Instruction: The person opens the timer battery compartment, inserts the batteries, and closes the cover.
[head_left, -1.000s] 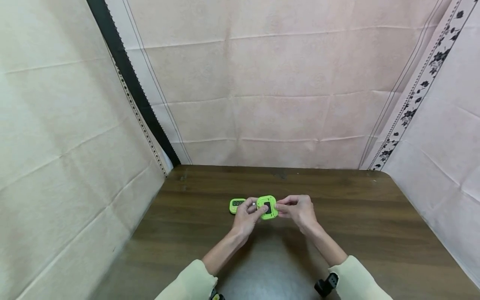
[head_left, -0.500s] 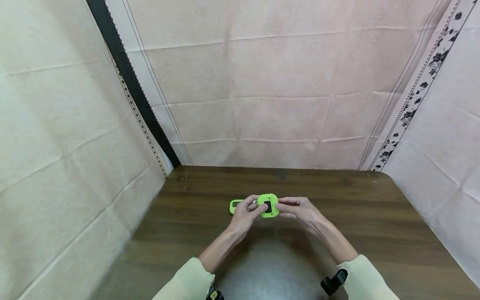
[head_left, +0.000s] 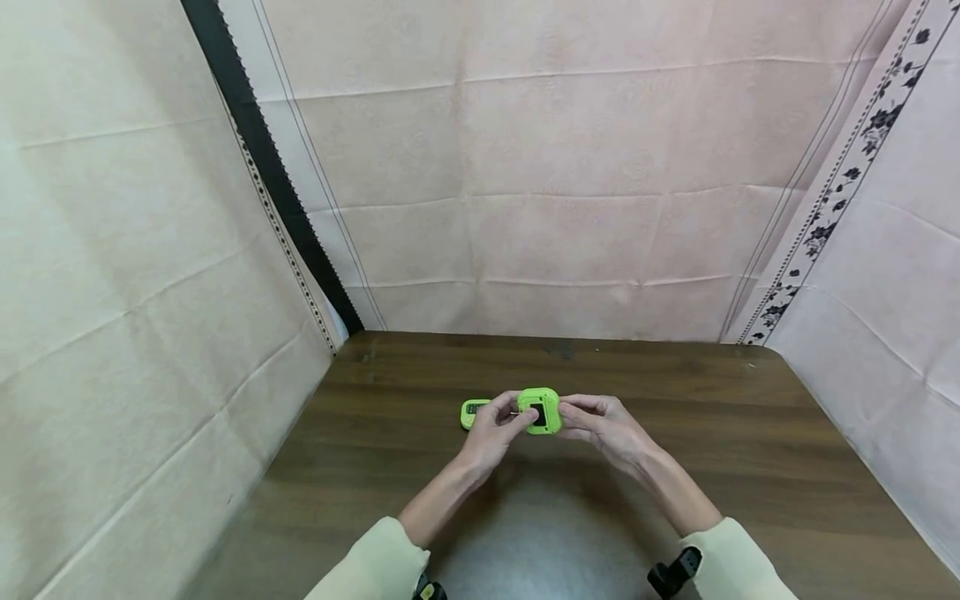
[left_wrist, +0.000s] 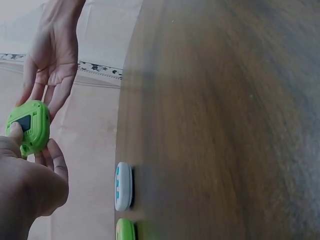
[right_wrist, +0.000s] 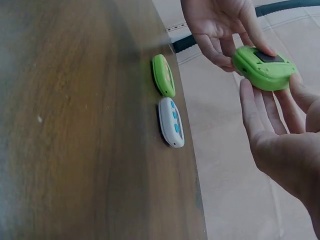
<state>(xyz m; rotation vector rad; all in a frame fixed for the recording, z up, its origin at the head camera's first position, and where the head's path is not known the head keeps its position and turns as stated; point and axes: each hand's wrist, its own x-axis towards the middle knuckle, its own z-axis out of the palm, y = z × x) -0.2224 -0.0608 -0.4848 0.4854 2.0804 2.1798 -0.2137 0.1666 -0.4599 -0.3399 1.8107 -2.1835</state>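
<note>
A bright green digital timer (head_left: 552, 405) is held up above the table, its back with a black square patch turned toward me. My left hand (head_left: 489, 435) grips its left side; the thumb presses on the black patch, as the left wrist view also shows on the timer (left_wrist: 41, 125). On the opposite edge, my right hand (head_left: 606, 430) pinches the same timer (right_wrist: 265, 75), thumb at the rim and fingers beneath. A second green timer (head_left: 469, 413) lies on the table just left of the left hand, partly covered by it, with display digits showing.
A white timer with blue buttons (right_wrist: 171, 123) lies beside the second green timer (right_wrist: 163, 75), hidden behind the hands in the head view. The brown wooden table (head_left: 360, 467) ends at pale cloth walls (head_left: 555, 200) at the back and both sides.
Both hands keep hold of the green timer, which has shifted slightly right and up. My right wrist has swung outward to the right, with its fingers lying more around the timer's edge.
</note>
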